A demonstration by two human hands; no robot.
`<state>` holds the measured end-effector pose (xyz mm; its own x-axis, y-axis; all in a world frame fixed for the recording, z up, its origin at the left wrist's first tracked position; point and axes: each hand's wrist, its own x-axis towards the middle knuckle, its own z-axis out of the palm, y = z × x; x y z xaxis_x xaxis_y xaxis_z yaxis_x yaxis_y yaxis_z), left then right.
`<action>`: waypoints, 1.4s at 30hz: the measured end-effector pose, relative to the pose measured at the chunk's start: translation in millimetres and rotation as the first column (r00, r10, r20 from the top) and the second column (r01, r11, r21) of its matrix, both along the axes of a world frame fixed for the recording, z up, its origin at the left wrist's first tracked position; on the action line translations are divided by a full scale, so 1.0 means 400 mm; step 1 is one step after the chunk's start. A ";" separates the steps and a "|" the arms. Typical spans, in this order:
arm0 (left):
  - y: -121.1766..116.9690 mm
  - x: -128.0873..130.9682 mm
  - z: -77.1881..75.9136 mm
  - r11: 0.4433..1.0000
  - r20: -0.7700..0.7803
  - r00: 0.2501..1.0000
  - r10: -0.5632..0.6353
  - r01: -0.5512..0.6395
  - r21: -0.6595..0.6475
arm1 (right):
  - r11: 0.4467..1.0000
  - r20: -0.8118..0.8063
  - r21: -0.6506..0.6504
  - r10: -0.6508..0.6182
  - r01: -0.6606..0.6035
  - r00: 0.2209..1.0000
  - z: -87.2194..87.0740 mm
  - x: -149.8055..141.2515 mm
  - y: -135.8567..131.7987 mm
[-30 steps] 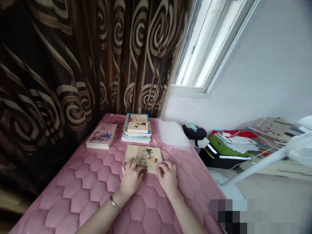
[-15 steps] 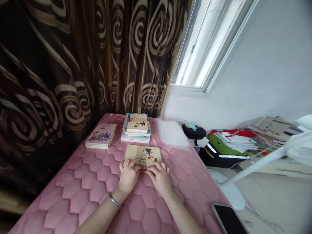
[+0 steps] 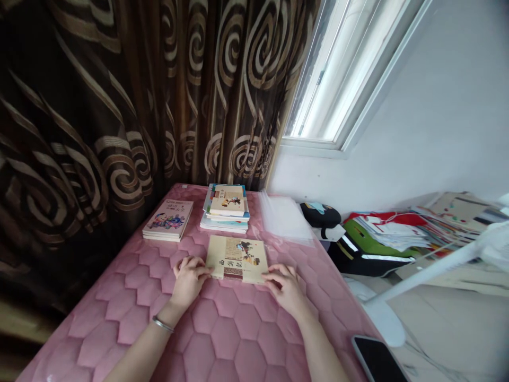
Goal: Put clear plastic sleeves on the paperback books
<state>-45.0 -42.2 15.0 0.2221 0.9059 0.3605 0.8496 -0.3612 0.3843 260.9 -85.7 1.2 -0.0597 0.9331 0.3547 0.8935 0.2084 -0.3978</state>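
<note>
A cream book (image 3: 236,260) with dark characters and a small painted picture on its cover lies flat on the pink quilted mattress (image 3: 230,334). At its near left corner, my left hand (image 3: 191,278) pinches the edge with thumb and forefinger, the other fingers curled. My right hand (image 3: 284,286) has its fingertips closed on the near right corner. Just beyond the book stands a stack of books (image 3: 226,209), topped by a similar cream one. A pile of clear plastic sheets (image 3: 284,217) lies to the right of that stack.
More books (image 3: 169,220) lie at the back left, beside the patterned curtain (image 3: 131,106). A phone (image 3: 377,358) rests on the mattress's right edge. Past that edge are a white fan (image 3: 421,270), a dark case (image 3: 320,214) and a green-and-black bag (image 3: 369,244) under papers.
My hands have moved apart from the middle of the book's near edge to its two near corners, uncovering the title. The view has shifted slightly.
</note>
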 end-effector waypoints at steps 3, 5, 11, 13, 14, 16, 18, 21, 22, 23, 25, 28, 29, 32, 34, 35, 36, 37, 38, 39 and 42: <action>0.006 0.000 -0.003 0.999 0.013 1.000 0.001 0.000 -0.046 | 1.000 -0.001 0.000 0.002 -0.002 1.000 0.004 -0.003 -0.003; 0.010 -0.003 -0.003 0.997 0.015 1.000 -0.001 0.002 -0.082 | 1.000 -0.001 0.004 0.008 -0.008 1.000 0.007 -0.004 -0.005; 0.002 0.004 0.015 0.998 -0.022 1.000 0.009 -0.011 -0.065 | 1.000 0.023 0.016 0.017 -0.017 1.000 0.005 -0.011 -0.008; -0.011 0.019 0.025 1.000 -0.054 0.998 0.011 -0.012 -0.021 | 1.000 0.046 0.026 -0.006 0.004 0.999 0.004 -0.028 -0.008; -0.018 0.030 0.030 1.000 -0.070 0.997 0.015 -0.016 -0.004 | 0.999 0.059 0.036 -0.023 0.021 0.998 0.005 -0.042 -0.008; -0.031 0.058 0.035 1.000 -0.093 0.995 0.024 -0.024 0.009 | 0.997 0.094 0.066 -0.055 0.049 0.994 0.010 -0.078 -0.006; -0.041 0.093 0.036 1.000 -0.095 0.995 0.011 -0.011 0.008 | 0.995 0.131 0.088 -0.062 0.051 0.989 0.018 -0.123 -0.002; -0.048 0.147 0.028 0.998 -0.078 0.996 -0.052 0.054 0.022 | 0.996 0.172 0.087 -0.034 0.019 0.985 0.027 -0.182 0.005; -0.049 0.162 0.024 0.996 -0.072 0.994 -0.077 0.079 0.028 | 0.996 0.182 0.087 -0.028 0.012 0.983 0.027 -0.196 0.007; -0.050 0.175 0.021 0.994 -0.063 0.993 -0.100 0.102 0.030 | 0.996 0.191 0.089 -0.027 0.010 0.981 0.025 -0.206 0.009; -0.051 0.191 0.014 0.991 -0.047 0.990 -0.130 0.131 0.026 | 0.995 0.191 0.097 -0.036 0.018 0.981 0.020 -0.216 0.012; -0.049 0.193 0.010 0.991 -0.043 0.991 -0.129 0.131 0.027 | 0.994 0.160 0.108 -0.040 0.023 0.986 0.013 -0.212 0.011; -0.048 0.189 0.010 0.991 -0.046 0.991 -0.128 0.130 0.028 | 0.994 0.147 0.108 -0.037 0.021 0.988 0.012 -0.207 0.010; -0.040 0.165 0.014 0.991 -0.048 0.990 -0.134 0.135 0.015 | 0.995 0.113 0.094 -0.033 0.022 0.993 0.015 -0.182 0.003; -0.031 0.135 0.018 0.994 -0.050 0.993 -0.106 0.106 -0.005 | 0.996 0.097 0.075 -0.053 0.046 0.994 0.016 -0.153 -0.002; -0.027 0.117 0.019 0.997 -0.055 0.995 -0.080 0.079 -0.018 | 0.995 0.091 0.067 -0.075 0.069 0.993 0.015 -0.134 -0.006; -0.022 0.096 0.020 0.998 -0.061 0.997 -0.048 0.046 -0.029 | 0.993 0.085 0.061 -0.103 0.098 0.991 0.012 -0.114 -0.009; -0.017 0.075 0.020 0.999 -0.066 0.998 -0.014 0.011 -0.038 | 0.990 0.077 0.057 -0.133 0.129 0.988 0.009 -0.093 -0.012; -0.013 0.055 0.020 0.999 -0.070 0.997 0.013 -0.016 -0.045 | 0.986 0.069 0.054 -0.161 0.158 0.985 0.004 -0.073 -0.015; -0.010 0.036 0.019 0.998 -0.069 0.997 0.029 -0.033 -0.048 | 0.982 0.059 0.049 -0.185 0.182 0.981 0.000 -0.055 -0.018; -0.005 -0.001 0.014 0.997 -0.050 0.999 0.001 -0.004 -0.073 | 0.980 0.022 -0.002 -0.201 0.201 0.979 -0.008 -0.020 -0.024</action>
<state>-45.5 -44.2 20.6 0.2356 0.9301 0.2817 0.8692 -0.3313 0.3670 253.0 -95.3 -2.0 0.1216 0.9282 0.3516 0.9254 0.0221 -0.3782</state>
